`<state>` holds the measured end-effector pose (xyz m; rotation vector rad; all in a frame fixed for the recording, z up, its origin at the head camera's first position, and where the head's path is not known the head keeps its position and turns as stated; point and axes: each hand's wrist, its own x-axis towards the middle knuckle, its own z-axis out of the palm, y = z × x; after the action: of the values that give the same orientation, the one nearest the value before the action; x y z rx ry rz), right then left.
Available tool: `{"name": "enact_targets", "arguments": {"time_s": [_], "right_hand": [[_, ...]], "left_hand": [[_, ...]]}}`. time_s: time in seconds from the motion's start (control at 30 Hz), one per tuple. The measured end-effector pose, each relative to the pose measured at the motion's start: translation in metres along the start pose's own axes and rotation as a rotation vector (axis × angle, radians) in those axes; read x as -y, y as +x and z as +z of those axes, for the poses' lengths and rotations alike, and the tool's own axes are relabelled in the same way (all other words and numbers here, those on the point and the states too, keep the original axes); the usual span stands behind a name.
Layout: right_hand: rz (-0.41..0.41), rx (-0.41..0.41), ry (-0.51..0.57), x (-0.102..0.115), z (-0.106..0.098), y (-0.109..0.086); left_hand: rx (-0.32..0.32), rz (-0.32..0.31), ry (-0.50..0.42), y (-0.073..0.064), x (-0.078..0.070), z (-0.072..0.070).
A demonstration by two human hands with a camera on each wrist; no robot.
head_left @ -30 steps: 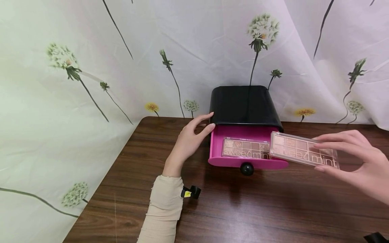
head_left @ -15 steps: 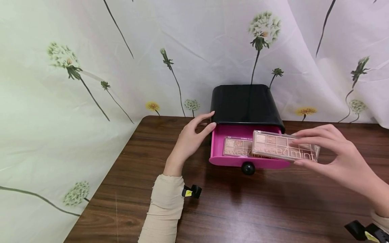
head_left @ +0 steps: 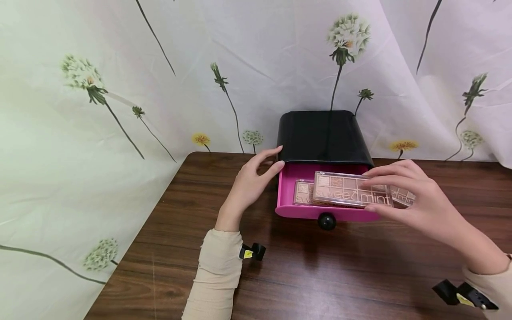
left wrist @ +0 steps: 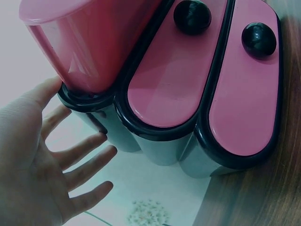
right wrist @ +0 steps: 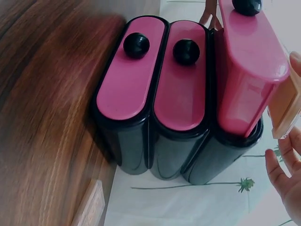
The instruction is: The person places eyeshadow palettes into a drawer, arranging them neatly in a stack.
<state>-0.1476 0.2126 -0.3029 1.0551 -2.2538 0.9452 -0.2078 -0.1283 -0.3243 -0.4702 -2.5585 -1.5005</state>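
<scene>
A small chest of drawers (head_left: 324, 138) has a black body and pink fronts with round black knobs. Its top drawer (head_left: 285, 189) is pulled out, and one eyeshadow palette (head_left: 302, 192) lies inside. Over the drawer, my right hand (head_left: 414, 200) pinches another eyeshadow palette (head_left: 340, 189) at its right end, thumb at the near edge and fingers on top. This palette partly covers the one inside. My left hand (head_left: 250, 184) touches the chest's upper left side. In the left wrist view its fingers (left wrist: 89, 174) are spread and fairly straight, with the thumb at the rim.
A third palette (head_left: 403, 195) lies on the dark wooden table (head_left: 180, 231) right of the chest, partly behind my right hand. The two lower drawers (left wrist: 176, 75) are shut. A dandelion-print cloth (head_left: 248, 66) hangs behind the table.
My right hand has carried its palette leftward, from the drawer's right edge to over the drawer, covering more of the palette inside. The third palette has come into sight. My left hand stays put.
</scene>
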Motion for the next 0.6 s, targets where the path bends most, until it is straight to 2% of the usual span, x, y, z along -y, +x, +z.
{"name": "enact_targets", "arguments": {"time_s": [0.6], "right_hand": [[-0.030, 0.059, 0.020, 0.001, 0.017, 0.018]], "left_hand": [[-0.001, -0.008, 0.003, 0.000, 0.000, 0.000]]}}
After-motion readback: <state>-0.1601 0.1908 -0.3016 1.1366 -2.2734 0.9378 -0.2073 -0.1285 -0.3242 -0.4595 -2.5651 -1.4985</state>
